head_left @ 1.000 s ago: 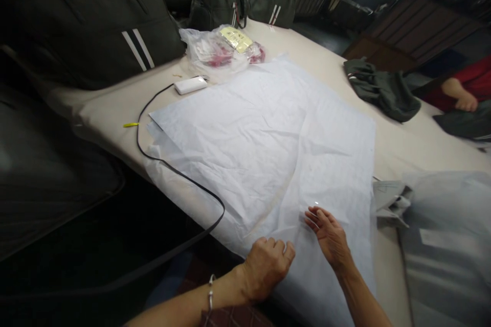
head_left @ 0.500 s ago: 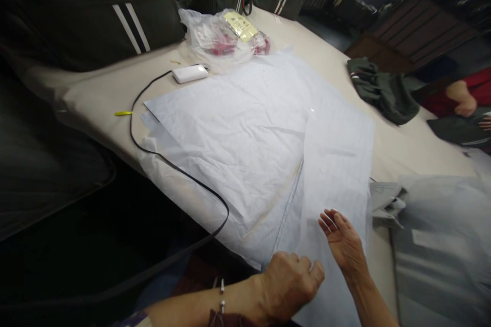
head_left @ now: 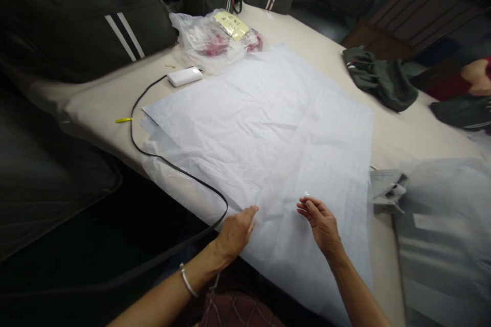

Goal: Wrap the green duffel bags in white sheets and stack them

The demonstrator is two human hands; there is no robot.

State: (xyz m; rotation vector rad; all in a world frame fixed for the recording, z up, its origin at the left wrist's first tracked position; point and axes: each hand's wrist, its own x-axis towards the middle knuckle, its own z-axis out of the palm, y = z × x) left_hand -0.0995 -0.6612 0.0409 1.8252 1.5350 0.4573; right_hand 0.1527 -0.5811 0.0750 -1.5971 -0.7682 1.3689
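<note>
A large thin white sheet point(head_left: 245, 117), wrinkled in its left half, lies spread over the table. My left hand point(head_left: 236, 234) is closed at the sheet's near edge, fingers pressed together on the thin white material; the exact pinch is partly hidden. To its right, my right hand point(head_left: 319, 224) hovers low over the sheet with loosely curved fingers, slightly apart, and no held object shows. A tiny shiny clear piece point(head_left: 306, 194) is just beyond those fingertips; I cannot tell whether they touch it.
A black cord point(head_left: 180, 169) runs from a white power bank point(head_left: 184, 76) over the table's edge. Behind are a plastic bag point(head_left: 210, 41) and dark striped bags point(head_left: 115, 20). Grey plastic-covered material point(head_left: 441, 235) stands at right; a co-worker's arm point(head_left: 477, 76) is beyond.
My left hand has moved up and left, and the white layer now covers the slanted gap seen before. My right hand has shifted slightly left and up.
</note>
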